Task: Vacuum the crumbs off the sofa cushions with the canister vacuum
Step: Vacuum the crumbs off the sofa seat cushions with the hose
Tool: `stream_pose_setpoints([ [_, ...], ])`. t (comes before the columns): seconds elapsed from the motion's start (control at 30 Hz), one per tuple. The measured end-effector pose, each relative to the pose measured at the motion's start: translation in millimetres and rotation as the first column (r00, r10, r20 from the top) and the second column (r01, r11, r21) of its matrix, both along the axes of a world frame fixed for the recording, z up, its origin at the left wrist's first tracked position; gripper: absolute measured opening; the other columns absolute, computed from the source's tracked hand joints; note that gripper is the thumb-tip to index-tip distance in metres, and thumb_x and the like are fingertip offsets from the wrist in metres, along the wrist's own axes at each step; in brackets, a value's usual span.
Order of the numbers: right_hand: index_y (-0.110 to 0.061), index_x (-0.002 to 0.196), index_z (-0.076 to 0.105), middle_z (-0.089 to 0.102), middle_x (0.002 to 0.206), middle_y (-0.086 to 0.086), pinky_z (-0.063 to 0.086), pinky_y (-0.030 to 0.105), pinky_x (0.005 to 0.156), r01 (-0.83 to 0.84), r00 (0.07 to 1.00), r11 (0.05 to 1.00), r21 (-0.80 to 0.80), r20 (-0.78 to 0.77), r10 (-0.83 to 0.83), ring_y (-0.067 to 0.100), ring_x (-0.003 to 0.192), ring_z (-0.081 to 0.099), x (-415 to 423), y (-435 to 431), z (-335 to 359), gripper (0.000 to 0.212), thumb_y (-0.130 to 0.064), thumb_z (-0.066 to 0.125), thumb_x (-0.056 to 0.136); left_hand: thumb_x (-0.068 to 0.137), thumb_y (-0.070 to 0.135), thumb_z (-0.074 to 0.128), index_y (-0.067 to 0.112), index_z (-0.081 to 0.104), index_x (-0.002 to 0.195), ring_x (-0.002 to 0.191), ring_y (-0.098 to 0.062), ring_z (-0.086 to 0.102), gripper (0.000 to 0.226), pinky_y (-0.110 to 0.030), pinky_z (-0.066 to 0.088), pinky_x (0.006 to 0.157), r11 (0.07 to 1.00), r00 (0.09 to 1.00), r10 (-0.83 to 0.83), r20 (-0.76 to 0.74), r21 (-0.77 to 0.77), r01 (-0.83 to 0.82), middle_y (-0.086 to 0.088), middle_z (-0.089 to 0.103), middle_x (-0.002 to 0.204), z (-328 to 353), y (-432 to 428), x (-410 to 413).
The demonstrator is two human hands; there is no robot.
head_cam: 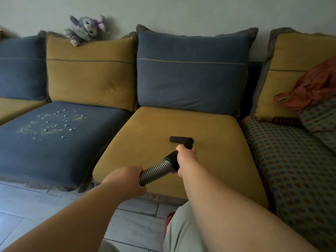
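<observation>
Both hands grip the vacuum: left [127, 179] round the hose [156, 171], right [185, 157] behind the nozzle [181, 139] on the yellow cushion [145, 135]; crumbs [52, 122] lie on the blue cushion [54, 151].

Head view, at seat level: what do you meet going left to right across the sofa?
Far-left yellow seat → blue seat cushion strewn with crumbs → middle yellow seat cushion with the vacuum nozzle over it → checked cover.

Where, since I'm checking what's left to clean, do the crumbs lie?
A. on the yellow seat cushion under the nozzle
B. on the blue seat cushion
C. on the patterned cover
B: the crumbs are scattered on the blue seat cushion, left of the yellow seat cushion bearing the nozzle.
</observation>
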State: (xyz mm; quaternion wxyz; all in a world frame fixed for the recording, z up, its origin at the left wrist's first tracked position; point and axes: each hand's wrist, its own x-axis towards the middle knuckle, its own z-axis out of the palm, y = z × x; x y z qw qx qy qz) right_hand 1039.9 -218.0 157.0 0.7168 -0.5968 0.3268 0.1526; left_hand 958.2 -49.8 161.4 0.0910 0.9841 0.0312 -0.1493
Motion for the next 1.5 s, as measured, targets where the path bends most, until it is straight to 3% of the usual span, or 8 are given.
stream_pose_setpoints([
  [0.13, -0.040, 0.150, 0.012, 0.046, 0.133, 0.014, 0.051, 0.062, 0.084, 0.009, 1.000, 1.000, 0.007, 0.016, -0.009, 0.041, 0.108, 0.054, 6.4, 0.7, -2.1, 0.073, -0.022, 0.054, 0.093, 0.076, 0.031, 0.064, 0.035, 0.052, 0.093, 0.065, -0.004, 0.058, 0.021, -0.019, 0.048, 0.053, 1.000, 0.999, -0.003, 0.033, -0.023, 0.004, 0.009, 0.060, 0.077, 2.8, 2.1, -0.6],
  [0.43, -0.046, 0.147, 0.010, 0.048, 0.129, 0.015, 0.053, 0.061, 0.079, -0.131, 0.989, 0.991, -0.034, 0.064, 0.133, 0.040, 0.099, 0.058, 26.8, 99.6, -20.5, 0.075, -0.025, 0.055, 0.091, 0.078, 0.034, 0.065, 0.034, 0.053, 0.100, 0.075, -0.007, 0.058, 0.025, -0.030, 0.057, 0.076, 0.988, 0.986, 0.132, 0.105, -0.089, -0.123, 0.008, 0.058, 0.082, -11.7, 85.1, -11.0],
  [0.63, -0.052, 0.144, 0.013, 0.049, 0.115, 0.011, 0.056, 0.047, 0.047, -0.363, 0.927, 0.932, -0.009, 0.094, 0.362, 0.036, 0.086, 0.059, 50.6, 194.4, -22.2, 0.073, -0.026, 0.056, 0.091, 0.077, 0.036, 0.067, 0.038, 0.050, 0.095, 0.073, -0.005, 0.058, 0.025, -0.026, 0.056, 0.070, 0.947, 0.936, 0.315, 0.155, -0.117, -0.299, 0.009, 0.058, 0.079, -23.0, 164.3, -16.2],
  [0.73, -0.054, 0.142, 0.014, 0.051, 0.116, 0.009, 0.058, 0.050, 0.054, -0.434, 0.893, 0.901, 0.007, 0.136, 0.429, 0.035, 0.087, 0.059, 59.0, 249.2, -15.3, 0.071, -0.028, 0.056, 0.091, 0.076, 0.042, 0.067, 0.037, 0.050, 0.096, 0.068, -0.004, 0.056, 0.026, -0.023, 0.051, 0.060, 0.909, 0.889, 0.417, 0.189, -0.117, -0.401, 0.010, 0.058, 0.075, -23.9, 202.1, -17.5],
  [0.83, -0.051, 0.144, 0.012, 0.046, 0.131, 0.011, 0.053, 0.061, 0.078, -0.488, 0.865, 0.873, 0.022, 0.143, 0.480, 0.038, 0.099, 0.056, 62.2, 296.1, -12.4, 0.074, -0.028, 0.055, 0.089, 0.074, 0.039, 0.066, 0.035, 0.051, 0.092, 0.066, -0.006, 0.056, 0.024, -0.026, 0.055, 0.061, 0.865, 0.845, 0.501, 0.190, -0.132, -0.483, 0.009, 0.057, 0.072, -23.4, 232.7, -20.0],
  [0.93, -0.050, 0.146, 0.009, 0.040, 0.141, 0.008, 0.048, 0.061, 0.089, -0.529, 0.845, 0.849, 0.024, 0.115, 0.523, 0.038, 0.110, 0.052, 62.6, 332.2, -13.6, 0.078, -0.028, 0.055, 0.087, 0.074, 0.037, 0.065, 0.036, 0.047, 0.084, 0.063, -0.006, 0.055, 0.020, -0.024, 0.052, 0.058, 0.832, 0.811, 0.555, 0.185, -0.112, -0.544, 0.008, 0.057, 0.070, -25.0, 257.0, -24.3],
  [1.13, -0.046, 0.148, 0.007, 0.040, 0.142, 0.011, 0.048, 0.060, 0.092, -0.571, 0.821, 0.820, 0.031, 0.057, 0.569, 0.038, 0.114, 0.051, 54.3, 374.2, -16.0, 0.077, -0.027, 0.055, 0.090, 0.077, 0.031, 0.064, 0.035, 0.043, 0.077, 0.059, -0.006, 0.052, 0.021, -0.017, 0.036, 0.048, 0.802, 0.785, 0.597, 0.166, -0.078, -0.593, 0.007, 0.056, 0.069, -20.0, 288.9, -38.6],
  [1.5, -0.043, 0.149, 0.008, 0.044, 0.138, 0.012, 0.046, 0.057, 0.092, -0.577, 0.815, 0.817, 0.000, 0.057, 0.576, 0.036, 0.112, 0.053, 71.2, 399.6, -21.5, 0.075, -0.024, 0.053, 0.093, 0.076, 0.031, 0.066, 0.036, 0.050, 0.089, 0.064, -0.006, 0.056, 0.021, -0.017, 0.043, 0.053, 0.783, 0.768, 0.622, 0.154, -0.122, -0.610, 0.008, 0.059, 0.073, -39.0, 312.9, -20.8],
])
